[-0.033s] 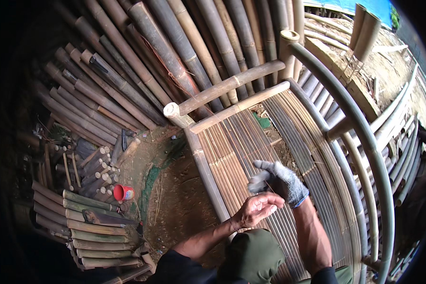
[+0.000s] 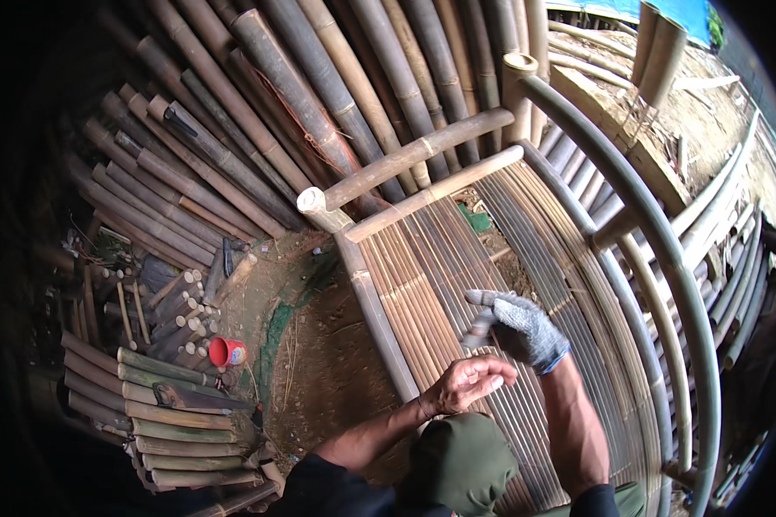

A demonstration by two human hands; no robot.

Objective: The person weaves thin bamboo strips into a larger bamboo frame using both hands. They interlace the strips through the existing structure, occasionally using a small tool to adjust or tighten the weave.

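Observation:
Below my hands is a bamboo bench with a slatted seat (image 2: 405,297) of pale and dark strips inside a thick pole frame. My bare left hand (image 2: 470,385) is over the slats with its fingers curled in; whatever they may hold is too small to make out. Just beyond it, slightly right, my right hand (image 2: 526,330) wears a grey knit glove with a blue cuff. Its fingers point left and stand apart, blurred at the tips, with nothing visible between them. A gap (image 2: 513,271) in the slats shows the ground beneath.
A curved bamboo rail (image 2: 655,215) rises along the bench's right side. Bamboo poles (image 2: 353,95) lean at the back. Left are cut bamboo pieces (image 2: 190,319), a red bucket (image 2: 227,351) and a saw (image 2: 194,398) on stacked bamboo. Olive cloth (image 2: 466,465) covers a rounded shape near me.
My gloved right hand has shifted slightly to the right, its fingers blurred by motion. The left hand stays nearly in place. The view has shifted slightly.

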